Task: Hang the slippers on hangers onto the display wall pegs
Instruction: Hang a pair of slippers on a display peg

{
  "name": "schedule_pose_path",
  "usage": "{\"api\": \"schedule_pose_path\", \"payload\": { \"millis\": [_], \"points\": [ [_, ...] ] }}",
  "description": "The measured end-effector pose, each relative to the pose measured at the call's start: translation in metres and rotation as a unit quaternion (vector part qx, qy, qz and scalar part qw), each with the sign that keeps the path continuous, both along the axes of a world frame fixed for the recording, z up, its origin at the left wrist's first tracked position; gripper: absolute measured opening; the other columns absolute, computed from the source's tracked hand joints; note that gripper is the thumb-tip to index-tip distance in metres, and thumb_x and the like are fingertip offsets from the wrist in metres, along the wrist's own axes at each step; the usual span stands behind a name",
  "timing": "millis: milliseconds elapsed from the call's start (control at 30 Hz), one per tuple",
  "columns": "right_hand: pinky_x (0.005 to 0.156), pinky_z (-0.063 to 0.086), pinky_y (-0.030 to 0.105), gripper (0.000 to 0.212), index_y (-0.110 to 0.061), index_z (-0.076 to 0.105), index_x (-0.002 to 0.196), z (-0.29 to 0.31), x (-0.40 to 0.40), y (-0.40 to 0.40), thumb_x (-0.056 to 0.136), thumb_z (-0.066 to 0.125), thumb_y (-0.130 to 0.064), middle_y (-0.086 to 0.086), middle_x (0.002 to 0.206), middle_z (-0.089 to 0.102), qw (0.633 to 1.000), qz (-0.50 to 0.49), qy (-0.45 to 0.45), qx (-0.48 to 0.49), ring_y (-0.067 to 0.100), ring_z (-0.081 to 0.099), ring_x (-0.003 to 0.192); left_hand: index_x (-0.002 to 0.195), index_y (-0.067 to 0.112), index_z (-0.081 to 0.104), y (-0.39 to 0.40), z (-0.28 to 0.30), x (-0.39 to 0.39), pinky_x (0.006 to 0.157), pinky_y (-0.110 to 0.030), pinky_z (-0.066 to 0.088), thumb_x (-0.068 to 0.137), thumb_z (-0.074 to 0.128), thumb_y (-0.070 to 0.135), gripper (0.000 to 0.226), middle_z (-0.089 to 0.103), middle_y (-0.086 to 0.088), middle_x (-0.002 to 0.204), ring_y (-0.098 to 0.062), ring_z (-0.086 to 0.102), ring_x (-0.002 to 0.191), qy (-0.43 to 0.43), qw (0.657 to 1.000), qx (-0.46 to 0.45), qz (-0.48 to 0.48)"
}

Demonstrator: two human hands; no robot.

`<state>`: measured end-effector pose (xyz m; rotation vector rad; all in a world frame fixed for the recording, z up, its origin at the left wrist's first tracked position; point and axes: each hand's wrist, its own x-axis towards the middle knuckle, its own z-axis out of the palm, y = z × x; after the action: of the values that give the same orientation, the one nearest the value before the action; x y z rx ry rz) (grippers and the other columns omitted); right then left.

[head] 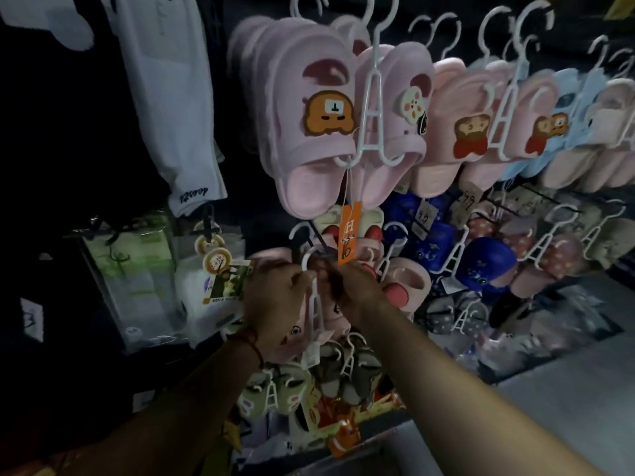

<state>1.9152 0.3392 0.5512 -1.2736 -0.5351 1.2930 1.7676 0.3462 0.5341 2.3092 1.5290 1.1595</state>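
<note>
While both hands met just left of the frame's centre, the white plastic slipper hanger stood nearly upright between them, its long axis running top to bottom with the open hook uppermost. That hook lay touching or just beside a dark metal wall peg that jutted out of the display wall under the orange paper price tag; whether the hook had already caught over the peg could not be told in the dim light. The pair of pink foam slippers with a cartoon face hung from the hanger's lower end, below the hands and partly behind the left wrist.

The left hand came in from the lower left, and its grip was closed on the hanger's stem just under the hook, fingers curled round it. The right hand reached from the lower right, its fingers bent at the hook and peg; it looked to be pinching the hook's tip, though the fingertips were too dark to be sure. Both hands sat equally near, so the move seemed to turn on lifting the hook slightly up and over the peg's end. Above, a large pair of lilac bear-patch slippers hung on its own hanger.
</note>
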Motion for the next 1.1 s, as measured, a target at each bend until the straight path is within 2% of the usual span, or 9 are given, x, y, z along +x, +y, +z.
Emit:
{"api": "schedule_pose_path", "payload": {
  "millis": [133,233,367,467,600,700,867,1000,1100],
  "points": [
    [0.047,0.049,0.022,0.012,-0.005,0.072,0.089,0.002,-0.006,0.008,0.093,0.061,-0.005,0.011,0.074,0.073,0.997,-0.025,-0.068,-0.023,0.011,0.063,0.050,0.056,0.025,0.038,0.016,0.001,-0.001,0.063,-0.034,0.038,0.089,0.055,0.033,0.038,0.052,0.001,0.061,-0.025,0.054,0.061,0.041,0.999,0.013,0.004],
    [0.050,0.053,0.020,0.020,-0.010,0.068,0.078,0.005,-0.012,0.008,0.094,0.059,-0.001,0.001,0.057,0.069,0.998,-0.043,-0.037,-0.026,0.010,0.064,0.047,0.071,0.017,0.061,0.025,-0.001,0.000,0.073,-0.036,0.043,0.087,0.043,0.038,0.031,0.066,-0.005,0.074,-0.030,0.061,0.077,0.056,0.998,-0.028,0.023],
    [0.088,0.056,0.046,0.015,-0.012,0.072,0.077,0.002,-0.017,0.009,0.090,0.066,-0.011,0.017,0.088,0.074,0.996,-0.046,-0.079,-0.026,0.034,0.071,0.088,0.093,0.013,0.075,0.029,-0.003,-0.003,0.085,-0.037,0.048,0.087,0.043,0.039,0.041,0.074,-0.007,0.093,-0.032,0.064,0.098,0.056,0.998,-0.019,0.027],
    [0.093,0.057,0.050,0.011,-0.016,0.077,0.070,0.004,-0.013,0.005,0.078,0.072,-0.023,0.011,0.088,0.075,0.995,-0.042,-0.092,-0.021,0.034,0.071,0.094,0.093,0.011,0.075,0.024,-0.003,-0.004,0.088,-0.038,0.049,0.088,0.043,0.039,0.043,0.073,-0.008,0.096,-0.031,0.061,0.104,0.024,1.000,0.000,0.007],
    [0.073,0.057,0.032,0.013,-0.009,0.075,0.100,0.009,-0.010,-0.023,0.094,0.066,-0.017,0.009,0.095,0.077,0.991,0.010,-0.127,0.036,0.021,0.072,0.084,0.107,0.012,0.067,0.006,-0.004,-0.012,0.082,-0.044,0.050,0.091,0.063,0.033,0.027,0.063,-0.010,0.103,-0.032,0.057,0.098,-0.051,0.998,0.034,0.018],
    [0.069,0.051,0.027,0.018,-0.008,0.074,0.107,0.001,0.005,-0.053,0.098,0.059,-0.011,0.007,0.093,0.073,0.961,0.021,-0.264,0.077,0.016,0.068,0.080,0.102,0.015,0.066,-0.021,-0.011,-0.011,0.089,-0.044,0.043,0.090,0.056,0.034,0.024,0.062,-0.007,0.102,-0.032,0.057,0.100,0.038,0.993,0.100,-0.047],
    [0.069,0.044,0.008,0.018,-0.024,0.075,0.105,-0.036,0.044,-0.106,0.099,0.058,-0.022,-0.016,0.093,0.069,0.876,0.060,-0.479,0.020,-0.001,0.066,0.085,0.127,0.017,0.068,-0.063,-0.038,0.022,0.106,-0.048,0.043,0.094,0.051,0.035,0.041,0.063,-0.004,0.127,-0.027,0.053,0.122,0.123,0.962,0.088,-0.227],
    [0.079,0.048,0.028,0.027,-0.025,0.071,0.122,-0.067,0.072,-0.154,0.097,0.061,-0.022,0.001,0.113,0.073,0.876,0.035,-0.476,-0.070,0.017,0.068,0.099,0.144,0.020,0.054,-0.081,-0.079,0.056,0.107,-0.045,0.044,0.094,0.049,0.045,0.056,0.051,-0.003,0.148,-0.026,0.048,0.134,0.160,0.935,-0.038,-0.315],
    [0.088,0.045,0.028,0.037,-0.025,0.063,0.134,-0.094,0.094,-0.193,0.098,0.061,-0.026,0.003,0.135,0.064,0.859,0.030,-0.486,-0.158,0.022,0.062,0.117,0.152,0.023,0.042,-0.094,-0.112,0.085,0.114,-0.042,0.038,0.090,0.046,0.059,0.072,0.037,0.000,0.159,-0.024,0.038,0.143,0.225,0.896,-0.132,-0.360]
  ]
}}
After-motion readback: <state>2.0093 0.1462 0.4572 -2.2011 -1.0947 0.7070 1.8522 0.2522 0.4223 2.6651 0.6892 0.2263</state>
